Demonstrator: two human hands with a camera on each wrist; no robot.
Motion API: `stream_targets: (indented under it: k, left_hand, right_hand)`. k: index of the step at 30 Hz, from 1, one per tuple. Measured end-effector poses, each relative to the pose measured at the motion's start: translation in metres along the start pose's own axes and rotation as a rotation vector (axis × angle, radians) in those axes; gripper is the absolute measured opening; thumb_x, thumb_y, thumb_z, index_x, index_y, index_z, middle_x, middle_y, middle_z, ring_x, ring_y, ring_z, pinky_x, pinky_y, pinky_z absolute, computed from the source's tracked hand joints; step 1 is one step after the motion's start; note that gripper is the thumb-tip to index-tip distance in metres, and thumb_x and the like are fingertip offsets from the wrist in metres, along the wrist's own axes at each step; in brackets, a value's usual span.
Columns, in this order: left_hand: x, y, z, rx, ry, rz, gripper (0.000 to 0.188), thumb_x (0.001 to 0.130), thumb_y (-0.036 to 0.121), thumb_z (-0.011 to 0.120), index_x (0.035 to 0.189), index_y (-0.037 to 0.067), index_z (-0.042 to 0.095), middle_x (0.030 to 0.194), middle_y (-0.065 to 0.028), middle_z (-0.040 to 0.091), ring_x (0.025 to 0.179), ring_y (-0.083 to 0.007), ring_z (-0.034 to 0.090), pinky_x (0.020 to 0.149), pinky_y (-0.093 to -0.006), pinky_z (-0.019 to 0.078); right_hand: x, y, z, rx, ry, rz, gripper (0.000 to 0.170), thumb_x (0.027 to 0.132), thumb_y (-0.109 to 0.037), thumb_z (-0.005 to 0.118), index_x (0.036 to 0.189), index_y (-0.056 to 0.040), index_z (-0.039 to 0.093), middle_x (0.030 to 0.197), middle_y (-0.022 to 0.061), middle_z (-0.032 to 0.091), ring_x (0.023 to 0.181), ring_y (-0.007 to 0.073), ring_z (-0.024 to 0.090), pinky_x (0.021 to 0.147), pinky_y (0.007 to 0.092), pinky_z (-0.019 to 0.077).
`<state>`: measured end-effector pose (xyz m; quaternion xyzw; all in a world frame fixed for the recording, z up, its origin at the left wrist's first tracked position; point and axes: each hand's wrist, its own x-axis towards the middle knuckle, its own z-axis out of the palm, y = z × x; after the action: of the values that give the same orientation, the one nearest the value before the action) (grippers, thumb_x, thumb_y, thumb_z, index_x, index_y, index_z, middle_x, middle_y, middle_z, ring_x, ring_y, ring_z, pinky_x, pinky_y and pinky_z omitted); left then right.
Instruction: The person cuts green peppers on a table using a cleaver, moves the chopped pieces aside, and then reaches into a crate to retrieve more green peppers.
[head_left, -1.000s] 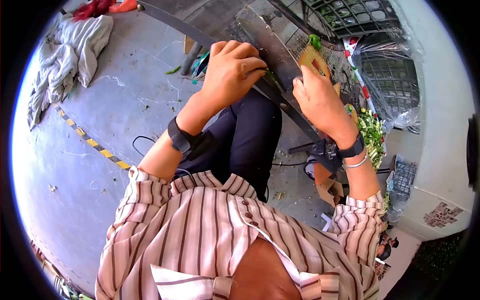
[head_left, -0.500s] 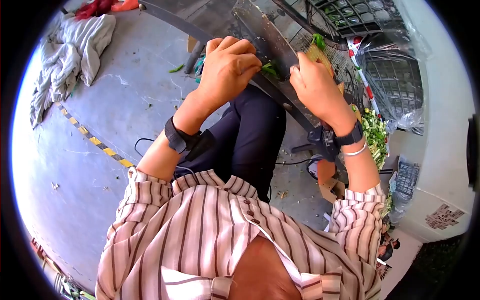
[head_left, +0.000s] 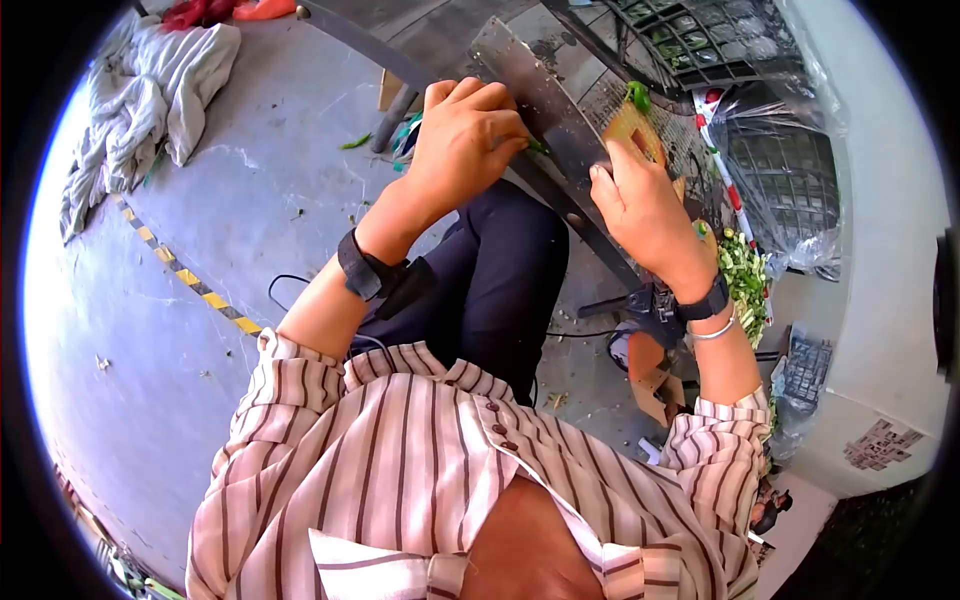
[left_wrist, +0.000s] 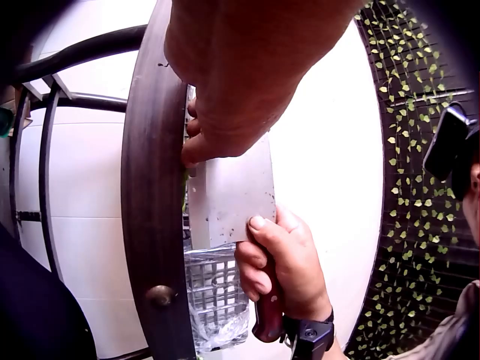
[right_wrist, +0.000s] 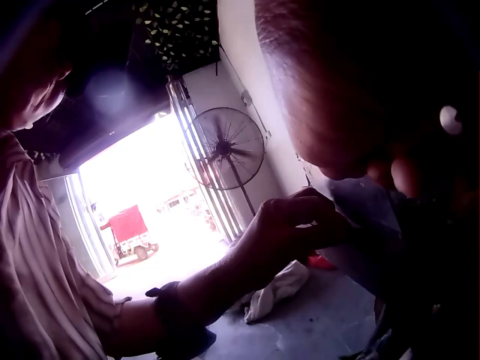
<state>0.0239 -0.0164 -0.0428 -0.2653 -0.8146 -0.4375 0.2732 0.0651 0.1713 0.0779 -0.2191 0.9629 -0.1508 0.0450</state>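
Note:
My right hand (head_left: 650,210) grips a cleaver by its dark red handle (left_wrist: 268,311), thumb against the heel of the blade. The broad metal blade (head_left: 545,95) has small wet bits stuck to it and slants up and away to the left. Curled beside the blade, my left hand (head_left: 470,140) pinches a green vegetable (head_left: 537,147), of which only a sliver shows at the fingertips. Both hands are over the dark edge of the worktop (left_wrist: 154,187). Most of the vegetable is hidden behind the left fingers and the blade.
Chopped green and white pieces (head_left: 742,265) lie in a heap to the right. Black plastic crates (head_left: 700,35) stand beyond, by a yellow perforated piece (head_left: 632,128) with a green pepper (head_left: 637,95) near it. A crumpled grey cloth (head_left: 150,100) lies on the floor at left.
Half a second ago green strips showed between the left fingertips and the blade; now the blade covers most of them. The right hand with the cleaver has shifted slightly right and down.

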Motion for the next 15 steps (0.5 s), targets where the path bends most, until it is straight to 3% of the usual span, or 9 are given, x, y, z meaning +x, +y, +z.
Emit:
stream_targets:
  k: [11, 15]
  left_hand:
    - [-0.001, 0.001, -0.002, 0.010, 0.003, -0.034, 0.006, 0.070, 0.016, 0.072, 0.073, 0.015, 0.067, 0.077, 0.0030, 0.054, 0.081, -0.0182, 0.052, 0.082, -0.0330, 0.0351]
    - [0.001, -0.001, 0.002, 0.007, -0.003, -0.015, 0.006, 0.070, 0.016, 0.072, 0.073, 0.015, 0.068, 0.078, 0.0033, 0.055, 0.081, -0.0179, 0.052, 0.082, -0.0328, 0.0353]
  right_hand:
    - [0.009, -0.006, 0.005, -0.076, -0.077, -0.010, 0.015, 0.090, -0.012, 0.050, 0.089, 0.0013, 0.044, 0.065, 0.0257, 0.056, 0.067, 0.0447, 0.057, 0.057, 0.0504, 0.0443]
    - [0.027, 0.005, 0.009, -0.064, -0.013, -0.021, 0.016, 0.090, -0.012, 0.051, 0.087, 0.0021, 0.044, 0.066, 0.0261, 0.056, 0.068, 0.0449, 0.057, 0.058, 0.0501, 0.0439]
